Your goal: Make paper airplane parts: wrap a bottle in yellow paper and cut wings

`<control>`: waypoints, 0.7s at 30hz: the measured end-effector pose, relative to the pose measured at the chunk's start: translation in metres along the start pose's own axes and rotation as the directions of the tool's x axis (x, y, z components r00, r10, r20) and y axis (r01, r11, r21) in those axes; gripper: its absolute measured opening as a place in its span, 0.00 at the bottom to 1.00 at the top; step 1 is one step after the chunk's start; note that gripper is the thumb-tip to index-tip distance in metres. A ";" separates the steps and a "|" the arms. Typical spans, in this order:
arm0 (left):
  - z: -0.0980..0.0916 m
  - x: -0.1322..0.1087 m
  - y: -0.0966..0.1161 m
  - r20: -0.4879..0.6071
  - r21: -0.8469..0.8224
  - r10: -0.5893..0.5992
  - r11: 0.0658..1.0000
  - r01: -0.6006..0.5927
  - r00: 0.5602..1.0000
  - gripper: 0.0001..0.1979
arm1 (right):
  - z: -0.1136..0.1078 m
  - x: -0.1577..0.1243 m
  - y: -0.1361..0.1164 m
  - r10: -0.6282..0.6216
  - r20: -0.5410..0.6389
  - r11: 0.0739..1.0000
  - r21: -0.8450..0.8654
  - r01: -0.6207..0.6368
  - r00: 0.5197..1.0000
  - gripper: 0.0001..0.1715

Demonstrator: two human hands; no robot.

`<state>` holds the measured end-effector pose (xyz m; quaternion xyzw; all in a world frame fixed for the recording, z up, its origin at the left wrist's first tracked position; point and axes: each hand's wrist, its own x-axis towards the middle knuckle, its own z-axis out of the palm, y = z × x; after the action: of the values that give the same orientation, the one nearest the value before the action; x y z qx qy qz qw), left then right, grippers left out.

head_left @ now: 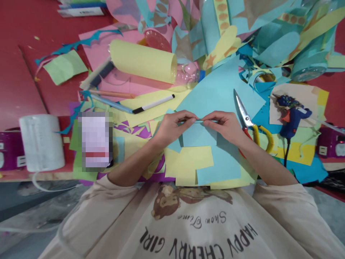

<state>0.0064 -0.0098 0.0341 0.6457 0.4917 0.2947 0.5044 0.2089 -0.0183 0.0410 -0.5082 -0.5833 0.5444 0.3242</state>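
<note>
Fingertips of my left hand point(174, 125) and my right hand point(225, 124) meet in a pinch along the upper edge of a small light blue paper piece point(199, 136). That edge looks narrow and folded, though the fingers partly cover it. Beneath lie yellow paper point(185, 156) and another light blue piece point(221, 171). Beside my right wrist are scissors point(244, 111) with red and yellow handles, blades apart. Up and left of the hands, a black-and-white marker point(156, 103) rests on yellow paper.
A glue gun point(292, 120) lies at right on pale paper. A plastic bottle point(188, 73) wrapped in yellow paper lies behind the hands. At left are a pixelated phone-like object point(95, 140) and a white cylinder point(41, 142). Paper-decorated bottles point(309, 66) and cut-outs crowd the back.
</note>
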 end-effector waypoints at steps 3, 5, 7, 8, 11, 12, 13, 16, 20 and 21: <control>0.001 0.000 -0.002 -0.010 -0.026 0.002 1.000 -0.002 1.000 0.13 | 0.000 0.000 0.001 0.004 -0.008 1.000 0.007 -0.004 1.000 0.08; 0.001 0.000 -0.003 -0.023 -0.043 0.006 0.999 -0.007 1.000 0.11 | -0.001 0.000 0.001 0.003 -0.010 1.000 -0.002 -0.003 1.000 0.07; 0.002 -0.001 -0.005 -0.030 -0.060 0.009 0.998 -0.010 1.000 0.09 | -0.001 0.000 0.002 -0.007 -0.008 1.000 -0.004 0.007 1.000 0.07; 0.002 -0.001 -0.005 -0.030 -0.068 0.011 0.998 -0.013 0.999 0.09 | -0.001 0.000 0.002 -0.015 -0.007 1.000 0.000 0.015 1.000 0.06; 0.003 -0.001 -0.004 -0.037 -0.096 0.009 0.995 -0.012 0.999 0.09 | -0.001 0.001 0.002 -0.036 -0.006 0.999 0.024 0.036 0.999 0.05; 0.003 -0.001 -0.004 -0.040 -0.101 0.007 0.995 -0.011 0.999 0.09 | 0.000 0.002 0.002 -0.039 -0.004 0.999 0.033 0.040 0.999 0.06; 0.003 -0.001 -0.003 -0.046 -0.105 0.004 0.994 -0.009 0.999 0.09 | 0.000 0.002 0.002 -0.036 0.000 0.999 0.040 0.036 0.999 0.07; 0.003 -0.001 -0.003 -0.065 -0.092 0.002 0.996 -0.008 0.998 0.11 | -0.001 0.002 0.002 0.018 0.024 0.999 0.036 -0.019 1.000 0.16; 0.003 -0.002 -0.004 -0.074 -0.063 0.011 0.998 -0.016 0.997 0.17 | -0.003 0.002 0.001 0.054 0.030 0.998 -0.015 -0.054 0.998 0.15; 0.003 -0.002 -0.005 -0.074 -0.067 0.019 0.997 -0.023 0.997 0.18 | -0.003 0.001 0.000 0.043 0.022 0.999 -0.022 -0.043 0.999 0.14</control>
<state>0.0066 -0.0123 0.0291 0.6222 0.4929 0.3401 0.5043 0.2115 -0.0159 0.0415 -0.5181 -0.5818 0.5504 0.3004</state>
